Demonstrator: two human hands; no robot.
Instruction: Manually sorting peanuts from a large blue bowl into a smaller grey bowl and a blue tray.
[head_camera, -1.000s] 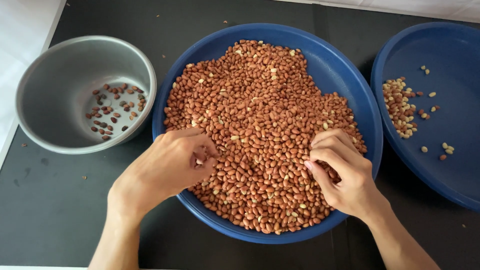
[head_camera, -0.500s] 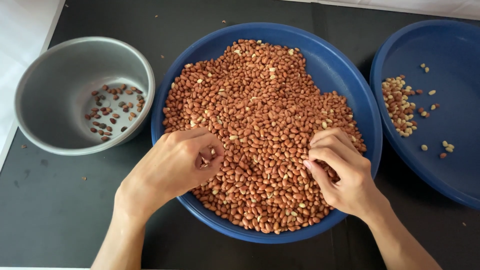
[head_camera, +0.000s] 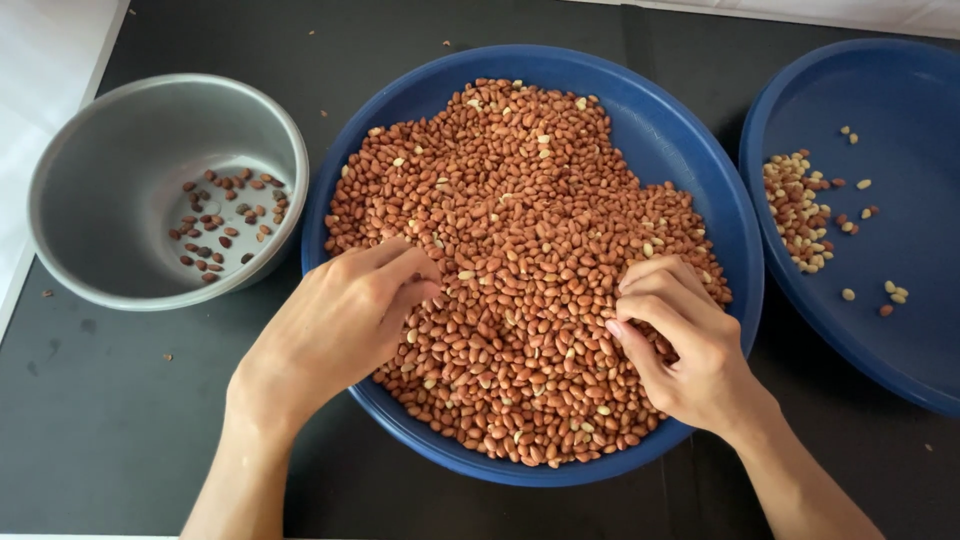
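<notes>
My left hand (head_camera: 345, 320) and right hand (head_camera: 675, 340), fingers curled together, pick through the peanuts (head_camera: 520, 260); I should lift single kernels gently, the grey bowl (head_camera: 110, 270) at nine o'clock.

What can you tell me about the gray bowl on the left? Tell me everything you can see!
The gray bowl is round and deep, with a dull, smooth look, perhaps metal. It stands upright on the dark table, left of the big blue tray, and its rim sits close beside that tray's edge. It is mostly empty: a small scatter of dark brown peanuts lies on its bottom. Neither hand touches it; the left hand is the nearer one.
</notes>
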